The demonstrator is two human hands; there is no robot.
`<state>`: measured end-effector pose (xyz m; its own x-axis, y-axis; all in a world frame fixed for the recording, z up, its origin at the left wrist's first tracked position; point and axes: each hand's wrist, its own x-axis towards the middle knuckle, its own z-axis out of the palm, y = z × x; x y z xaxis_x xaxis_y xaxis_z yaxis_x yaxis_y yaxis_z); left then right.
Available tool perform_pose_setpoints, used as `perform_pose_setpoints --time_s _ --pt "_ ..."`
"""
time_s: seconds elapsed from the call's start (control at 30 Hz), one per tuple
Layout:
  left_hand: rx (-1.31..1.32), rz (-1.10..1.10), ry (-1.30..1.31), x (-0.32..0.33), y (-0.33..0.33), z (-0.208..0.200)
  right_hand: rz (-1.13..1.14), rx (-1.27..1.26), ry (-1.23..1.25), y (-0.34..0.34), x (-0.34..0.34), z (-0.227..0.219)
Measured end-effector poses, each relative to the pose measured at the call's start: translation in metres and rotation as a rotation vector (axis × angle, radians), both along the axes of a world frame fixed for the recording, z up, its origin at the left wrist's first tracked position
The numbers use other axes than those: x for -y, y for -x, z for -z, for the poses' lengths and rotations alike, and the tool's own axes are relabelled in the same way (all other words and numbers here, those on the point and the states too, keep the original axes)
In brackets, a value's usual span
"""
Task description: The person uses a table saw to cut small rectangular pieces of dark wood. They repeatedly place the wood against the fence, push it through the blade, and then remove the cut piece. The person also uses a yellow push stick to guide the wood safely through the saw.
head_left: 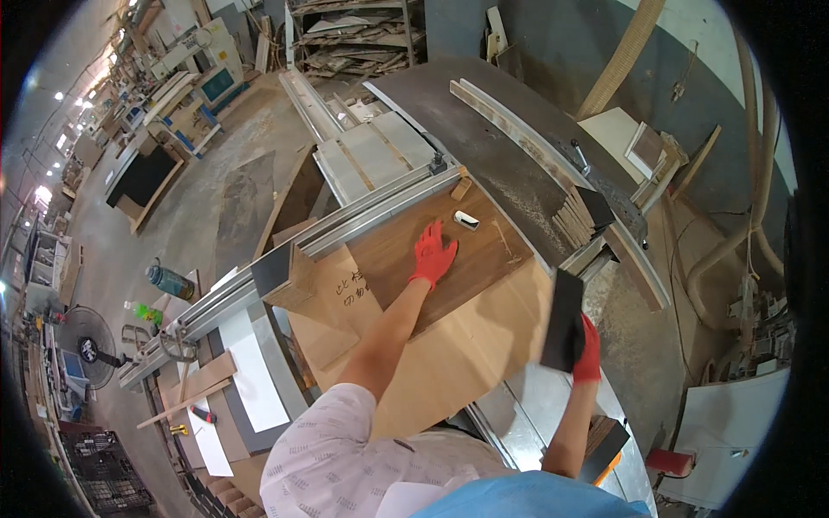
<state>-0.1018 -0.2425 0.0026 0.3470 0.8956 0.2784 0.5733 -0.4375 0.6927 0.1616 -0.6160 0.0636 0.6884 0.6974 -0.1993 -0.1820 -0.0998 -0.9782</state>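
Over brown board (480, 264): your left grip (434, 255) spread, empty | right grip (589, 350) closed on black panel (563, 321) | one-edge hold could slip

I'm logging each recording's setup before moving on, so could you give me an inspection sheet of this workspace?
Surface: dark table, pale dust scattered on part of it.
Job's things: black panel held up at the right; brown board lying flat, a pale board beside it on the near side.
Clutter: small white-and-black object on the brown board; white sheets and wood strips at the left.
Grips: left grip, red-gloved, fingers spread at the brown board; right grip, red-gloved, closed on the black panel's edge.
Cables: ribbed hose by the wall; thin cord hanging nearby.
Surroundings: fan, bottle, loaded rack.
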Motion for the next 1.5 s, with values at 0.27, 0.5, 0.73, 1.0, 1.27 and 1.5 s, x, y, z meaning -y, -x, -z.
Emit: perform_pose_setpoints --time_s 0.27,0.5,0.73,1.0,1.27,1.5 --pt "-0.109 -0.139 -0.131 -0.023 -0.058 -0.005 -0.138 -0.234 -0.099 -0.09 -0.302 0.107" --pt "-0.024 -0.032 -0.083 -0.02 -0.069 -0.024 -0.215 0.191 0.179 -0.127 -0.418 0.137" --pt "-0.031 -0.125 -0.11 -0.034 -0.089 -0.015 -0.333 0.494 0.427 -0.08 -0.454 0.11" --pt "0.044 -0.227 -0.069 -0.043 -0.124 -0.009 -0.419 0.728 0.47 -0.108 -0.451 0.117" --pt "0.009 -0.17 -0.063 -0.054 -0.128 -0.03 -0.404 0.505 0.414 -0.102 -0.44 0.118" --pt "-0.089 -0.043 -0.014 -0.072 -0.14 -0.013 -0.266 0.794 0.612 -0.099 -0.424 0.108"
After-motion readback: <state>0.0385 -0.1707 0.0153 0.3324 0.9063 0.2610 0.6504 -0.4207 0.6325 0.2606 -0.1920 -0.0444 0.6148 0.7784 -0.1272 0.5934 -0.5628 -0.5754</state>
